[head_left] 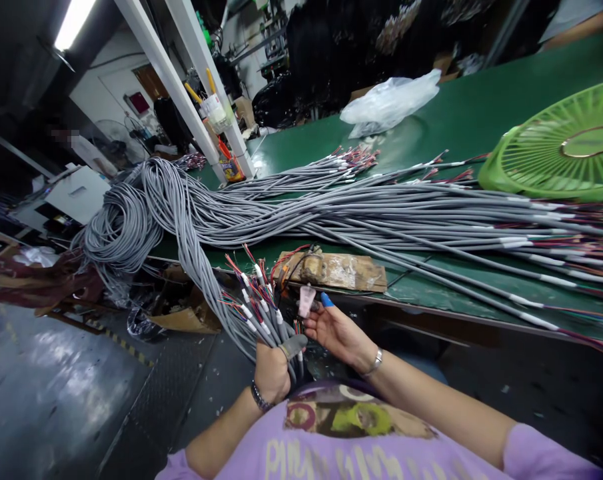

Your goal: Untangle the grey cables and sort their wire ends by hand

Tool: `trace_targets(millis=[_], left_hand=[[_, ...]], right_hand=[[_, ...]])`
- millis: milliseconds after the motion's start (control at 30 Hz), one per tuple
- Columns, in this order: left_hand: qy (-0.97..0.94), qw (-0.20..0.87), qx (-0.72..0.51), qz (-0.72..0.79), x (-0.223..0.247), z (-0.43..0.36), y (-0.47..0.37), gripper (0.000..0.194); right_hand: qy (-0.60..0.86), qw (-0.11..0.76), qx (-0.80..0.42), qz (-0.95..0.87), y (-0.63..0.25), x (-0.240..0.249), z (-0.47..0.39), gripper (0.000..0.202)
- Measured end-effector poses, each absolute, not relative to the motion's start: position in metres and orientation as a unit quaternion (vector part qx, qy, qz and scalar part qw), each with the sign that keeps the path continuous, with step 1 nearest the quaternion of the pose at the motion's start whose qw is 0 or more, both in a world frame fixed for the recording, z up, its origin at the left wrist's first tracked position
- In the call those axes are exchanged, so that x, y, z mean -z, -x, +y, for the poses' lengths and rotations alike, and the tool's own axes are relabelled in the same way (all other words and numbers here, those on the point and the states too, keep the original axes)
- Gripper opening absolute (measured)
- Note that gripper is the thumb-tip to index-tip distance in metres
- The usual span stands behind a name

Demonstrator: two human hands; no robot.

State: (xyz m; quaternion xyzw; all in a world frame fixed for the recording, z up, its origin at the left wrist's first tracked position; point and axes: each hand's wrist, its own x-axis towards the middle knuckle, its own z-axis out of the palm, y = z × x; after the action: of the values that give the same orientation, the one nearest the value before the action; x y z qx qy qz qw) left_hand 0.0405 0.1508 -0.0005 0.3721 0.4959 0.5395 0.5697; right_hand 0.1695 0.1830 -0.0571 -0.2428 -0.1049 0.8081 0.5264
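My left hand (274,367), with a grey cover on its thumb, is closed around a bundle of grey cables (201,273) just off the table's front edge. White sleeves and thin coloured wires (251,287) fan out at the bundle's upper end. Beside it, my right hand (344,333) has half-curled fingers near some wire ends, its blue-capped thumb standing apart from them. Nothing shows clearly between these fingers. A pale pink translucent piece (306,301) is right by the fingertips, in front of a worn wooden block (351,271); whether they touch it is unclear.
Many more grey cables (381,213) lie along the green table (461,100), with coils (121,227) at its left end. A green fan (556,143) stands at right. Behind are a white plastic bag (388,103) and white posts (211,87). A cardboard box (186,317) sits below.
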Motion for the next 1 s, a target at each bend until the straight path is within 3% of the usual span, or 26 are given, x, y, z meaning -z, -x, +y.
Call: trace_targets(millis=[300,467,767,1000], left_hand=[[-0.403,0.579,-0.522,0.479,-0.004,0.147,-0.042,0.017],[-0.410,0.583,-0.525,0.465,0.002,0.145,-0.037,0.014],[-0.375,0.573,-0.550,0.478,0.005,0.147,-0.037,0.019],[-0.381,0.573,-0.529,0.496,0.007,0.146,-0.036,0.022]], right_hand=[[0.362,0.474,-0.707,-0.379,-0.173,0.027,0.158,0.035],[0.396,0.457,-0.674,-0.425,-0.173,0.019,0.158,0.032],[0.414,0.460,-0.670,-0.410,-0.167,0.021,0.154,0.017],[0.466,0.501,-0.705,-0.190,-0.159,0.036,0.162,0.009]])
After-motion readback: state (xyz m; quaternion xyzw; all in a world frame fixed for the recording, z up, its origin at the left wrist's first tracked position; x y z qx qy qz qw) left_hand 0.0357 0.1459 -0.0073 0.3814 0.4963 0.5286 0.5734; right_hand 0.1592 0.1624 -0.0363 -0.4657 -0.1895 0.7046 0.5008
